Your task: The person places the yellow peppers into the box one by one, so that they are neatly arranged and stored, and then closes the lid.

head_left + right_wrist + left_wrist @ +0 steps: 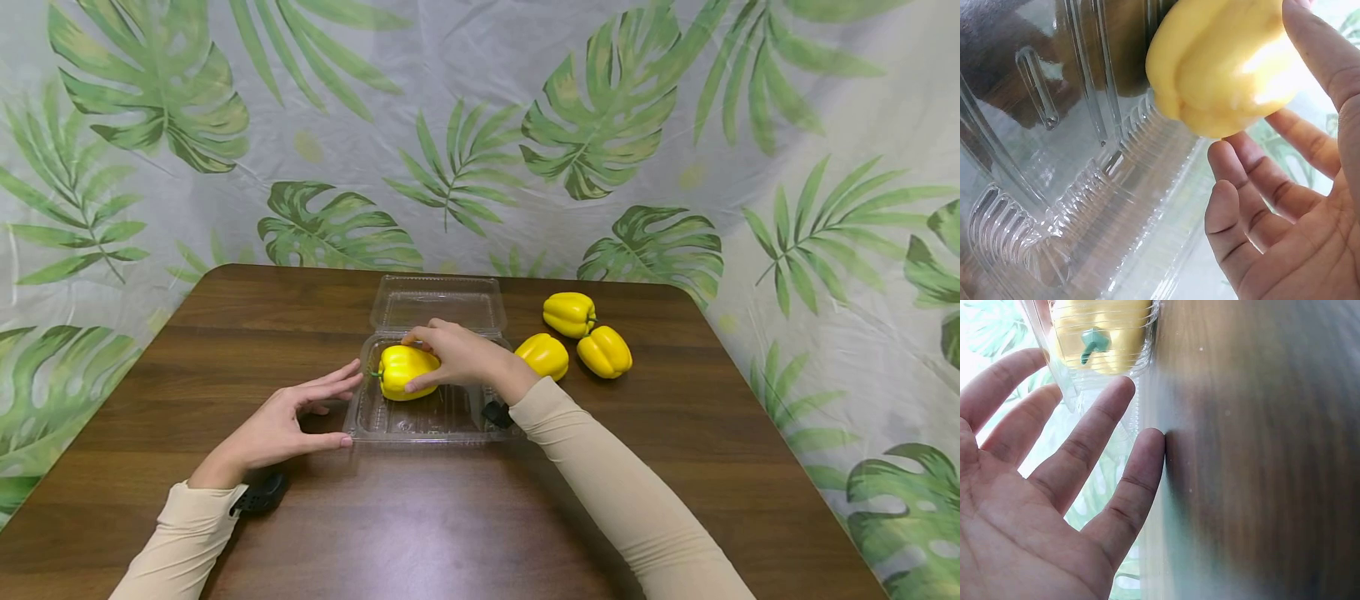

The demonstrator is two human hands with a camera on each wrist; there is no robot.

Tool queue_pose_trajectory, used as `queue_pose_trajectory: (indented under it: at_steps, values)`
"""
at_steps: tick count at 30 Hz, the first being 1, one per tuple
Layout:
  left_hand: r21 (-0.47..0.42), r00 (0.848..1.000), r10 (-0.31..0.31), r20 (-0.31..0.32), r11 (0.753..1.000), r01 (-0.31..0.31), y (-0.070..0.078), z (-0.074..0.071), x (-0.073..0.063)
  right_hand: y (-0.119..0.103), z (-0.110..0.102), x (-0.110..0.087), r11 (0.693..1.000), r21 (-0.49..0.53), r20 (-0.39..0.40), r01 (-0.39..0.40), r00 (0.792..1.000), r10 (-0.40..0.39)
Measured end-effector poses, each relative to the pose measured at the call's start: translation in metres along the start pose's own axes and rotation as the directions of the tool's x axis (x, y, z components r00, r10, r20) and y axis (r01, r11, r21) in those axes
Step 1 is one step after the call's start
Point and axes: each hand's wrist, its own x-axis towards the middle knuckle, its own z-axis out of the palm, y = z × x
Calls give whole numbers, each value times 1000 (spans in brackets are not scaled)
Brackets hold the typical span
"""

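Note:
A clear plastic clamshell container (457, 422) lies with its lid (438, 304) folded back on the table. In its left half is a yellow bell pepper (405, 372), green stem toward the left. My right hand (468, 357) reaches over the container and grips this pepper between thumb and fingers; the right wrist view shows the pepper (1222, 69) close above the ribbed base. At the container's left wall is my left hand (281, 425), fingers spread and nearly straight, fingertips right at the rim. The left wrist view shows the pepper's stem (1094, 344) through the clear wall.
Right of the container lie three more yellow bell peppers: one (543, 356) partly behind my right wrist, one (568, 314) farther back, another (604, 352) at the right. The brown wooden table (420, 525) ends before a leaf-patterned curtain (480, 167).

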Motion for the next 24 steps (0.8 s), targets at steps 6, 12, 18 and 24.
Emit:
queue_pose_trajectory:
  at_steps: [6,12,18,24]
  values:
    - [-2,1000,5,-1,1000,-5,0,0,0,2,-2,-2,1000,7,-5,9,1000,-9]
    - [-5,1000,-1,-3,1000,1,1,0,0,3,-8,-9,1000,7,-21,-8,1000,8]
    - [-8,1000,0,-5,1000,0,1,1,1,8,-15,-19,1000,17,-58,-8,998,9]
    - [-8,1000,-3,-8,1000,3,0,1,0,23,-22,-33,997,80,-102,-20,994,28]
